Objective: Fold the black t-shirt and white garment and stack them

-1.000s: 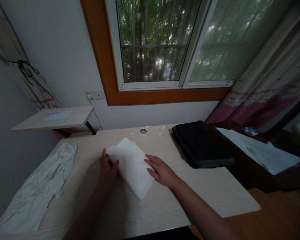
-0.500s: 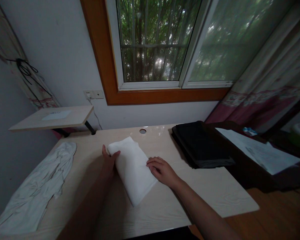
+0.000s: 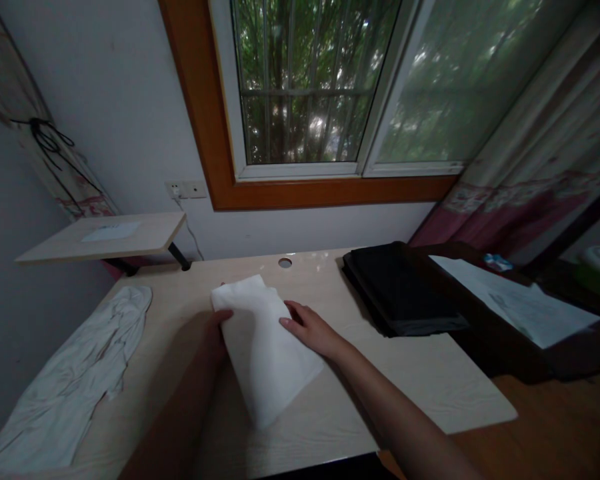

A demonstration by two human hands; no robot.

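A folded white cloth [image 3: 261,357], its exact kind not clear, is between my two hands over the middle of the desk. My left hand [image 3: 216,335] grips its left edge, thumb on top and most of the fingers hidden behind or under it. At the upper right edge my right hand [image 3: 314,331] pinches the cloth, with the thumb on the upper face and the fingertips tucked behind the edge. The near corner of the cloth points toward me.
A crumpled white garment [image 3: 80,373] lies on the desk's left side. Folded black cloths [image 3: 397,287] are stacked at the right. A small raised shelf [image 3: 150,240] stands at the back left, and a round cable hole [image 3: 285,263] is near the back edge.
My right hand has moved up and left along the cloth's edge and now grips it rather than resting flat. The cloth has shifted and its near corner has come closer to me.
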